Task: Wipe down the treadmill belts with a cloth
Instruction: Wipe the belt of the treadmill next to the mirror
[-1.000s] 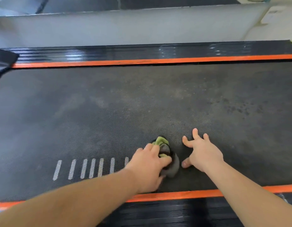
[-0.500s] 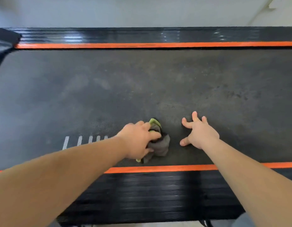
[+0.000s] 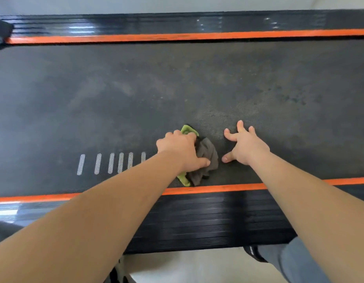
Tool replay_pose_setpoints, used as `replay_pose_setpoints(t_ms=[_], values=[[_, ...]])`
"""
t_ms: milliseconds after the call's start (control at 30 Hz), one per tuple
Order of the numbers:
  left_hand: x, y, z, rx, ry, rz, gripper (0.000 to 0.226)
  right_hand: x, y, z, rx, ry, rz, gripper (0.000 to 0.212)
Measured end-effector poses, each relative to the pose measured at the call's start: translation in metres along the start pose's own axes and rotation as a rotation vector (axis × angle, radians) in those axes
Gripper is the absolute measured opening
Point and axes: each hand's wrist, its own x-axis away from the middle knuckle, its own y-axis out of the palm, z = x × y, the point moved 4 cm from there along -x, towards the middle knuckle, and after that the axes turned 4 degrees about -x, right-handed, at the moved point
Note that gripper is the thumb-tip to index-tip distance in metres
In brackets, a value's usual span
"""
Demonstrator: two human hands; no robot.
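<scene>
A: Grey-and-green cloth [image 3: 205, 158], bunched up, lies on the belt [image 3: 136, 99] just beyond the near orange stripe [image 3: 218, 187]. Its lower corner almost touches the stripe.

B: Hands?

A: Left hand [image 3: 181, 150] sits on top of the cloth, fingers curled over it, thumb pinching its near side. Right hand [image 3: 246, 146] is just beside the cloth, also beyond the stripe. Its fingers are spread and straight, tips braced on the belt, holding nothing.

B: Belt condition?

A: Dull smears and dark spots [image 3: 293, 99] well beyond the stripe. White dashes [image 3: 111, 163] just beyond it, beside the left forearm.

B: Risks?

A: Judgement only. The belt may roll if weight shifts onto the braced right hand, and then both arms would slide. The cloth is wadded small, so each pass covers a narrow strip and gaps are easy to leave. The loose corner could snag at the stripe's edge if a stroke pulls back too far. The far spots need a long reach, and leaning out may take pressure off the cloth.
</scene>
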Motion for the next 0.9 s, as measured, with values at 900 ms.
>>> replay_pose_setpoints(t_ms=[900], values=[[-0.010,0.017,0.028,-0.290,0.427,0.241,0.046,0.002,-0.003,0.000,-0.004,0.004,0.039,0.103]])
